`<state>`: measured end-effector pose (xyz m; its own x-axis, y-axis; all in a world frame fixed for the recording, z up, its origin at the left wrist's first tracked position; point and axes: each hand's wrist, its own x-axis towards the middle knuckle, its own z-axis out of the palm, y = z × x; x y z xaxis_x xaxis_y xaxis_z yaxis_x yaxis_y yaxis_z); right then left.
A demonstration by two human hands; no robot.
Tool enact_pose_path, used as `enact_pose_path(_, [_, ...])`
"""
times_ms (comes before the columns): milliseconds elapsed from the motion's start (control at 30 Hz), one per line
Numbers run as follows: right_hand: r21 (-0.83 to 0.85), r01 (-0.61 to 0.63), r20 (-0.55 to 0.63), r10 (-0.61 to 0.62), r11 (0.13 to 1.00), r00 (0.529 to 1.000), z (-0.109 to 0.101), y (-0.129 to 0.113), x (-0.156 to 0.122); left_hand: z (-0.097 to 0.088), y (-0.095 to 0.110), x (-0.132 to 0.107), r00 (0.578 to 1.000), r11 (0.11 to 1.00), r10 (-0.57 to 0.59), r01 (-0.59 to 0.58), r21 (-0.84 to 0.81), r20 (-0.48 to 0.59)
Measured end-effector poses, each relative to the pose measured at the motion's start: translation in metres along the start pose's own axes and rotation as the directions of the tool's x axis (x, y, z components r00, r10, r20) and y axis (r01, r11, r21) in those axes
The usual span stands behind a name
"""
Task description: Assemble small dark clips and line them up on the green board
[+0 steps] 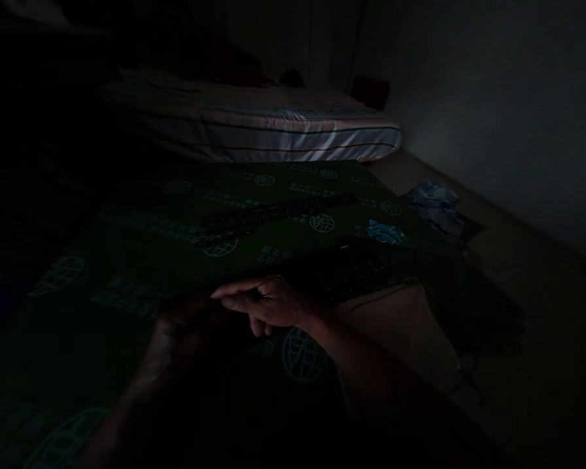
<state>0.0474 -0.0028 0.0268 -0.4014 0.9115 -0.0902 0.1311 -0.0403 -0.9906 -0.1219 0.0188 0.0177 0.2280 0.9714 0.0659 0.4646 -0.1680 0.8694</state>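
The scene is very dark. My right hand (273, 303) is over a green printed board (141, 273), thumb and forefinger pressed together and pointing left. Whatever is between those fingertips is too dark to make out. Close by on the left, my left hand (180, 332) is mostly in shadow, its fingers hidden. A dark band seems to run between the hands, but I cannot tell what it is. Just beyond my right hand is a dark, speckled pile (356, 267). Farther back, a bundle of long dark strips (273, 212) lies across the board.
A crumpled light-blue wrapper (387, 232) sits at the board's right side. Nearer me is a tan cloth or sheet (400, 319). Crumpled plastic (434, 202) lies on the right, by the floor. Behind the board stands a bed with a striped mattress (293, 137); a pale wall (493, 98) rises at right.
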Motion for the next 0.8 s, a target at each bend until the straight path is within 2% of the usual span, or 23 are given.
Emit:
enact_pose_path(133, [0.100, 0.020, 0.106, -0.030, 0.995, 0.994, 0.000, 0.002, -0.005, -0.005, 0.000, -0.004, 0.992, 0.992, -0.019, 0.034, -0.121, 0.121])
enact_pose_path(233, [0.189, 0.006, 0.176, -0.040, 0.982, 0.984, 0.002, 0.005, -0.007, -0.006, -0.003, -0.006, 0.994, 0.994, 0.020, -0.009, -0.110, 0.106])
enact_pose_path(300, [0.270, 0.049, 0.112, -0.082, 0.962, 0.990, 0.004, 0.007, -0.007, -0.006, -0.005, -0.008, 0.990, 0.993, 0.017, 0.000, -0.121, 0.140])
enact_pose_path(367, [0.266, 0.176, -0.081, -0.160, 0.948, 0.984, 0.006, 0.009, -0.007, -0.006, -0.007, -0.009, 0.991, 0.987, -0.012, 0.033, -0.156, 0.132])
enact_pose_path(433, [0.077, 0.316, -0.283, -0.283, 0.946, 0.916, 0.008, 0.012, -0.006, -0.006, -0.009, -0.010, 0.991, 0.974, -0.065, 0.088, -0.206, 0.116])
enact_pose_path(467, [-0.068, 0.366, -0.333, -0.367, 0.928, 0.868, 0.009, 0.014, -0.005, -0.006, -0.010, -0.010, 0.989, 0.965, -0.086, 0.111, -0.236, 0.117])
enact_pose_path(500, [-0.220, 0.400, -0.335, -0.453, 0.890, 0.826, 0.010, 0.016, -0.004, -0.006, -0.011, -0.010, 0.988, 0.955, -0.095, 0.125, -0.270, 0.121])
enact_pose_path(567, [-0.462, 0.448, -0.236, -0.593, 0.765, 0.770, 0.012, 0.021, -0.001, -0.007, -0.012, -0.011, 0.988, 0.928, -0.082, 0.123, -0.352, 0.128])
enact_pose_path(667, [-0.642, 0.482, -0.064, -0.668, 0.596, 0.741, 0.017, 0.026, 0.004, -0.010, -0.011, -0.010, 0.989, 0.872, -0.059, 0.118, -0.476, 0.138])
enact_pose_path(733, [-0.682, 0.490, -0.003, -0.672, 0.543, 0.740, 0.019, 0.025, 0.007, -0.011, -0.010, -0.010, 0.985, 0.834, -0.077, 0.148, -0.531, 0.155])
enact_pose_path(800, [-0.684, 0.507, 0.032, -0.672, 0.525, 0.740, 0.020, 0.021, 0.009, -0.013, -0.009, -0.010, 0.982, 0.804, -0.109, 0.179, -0.567, 0.155])
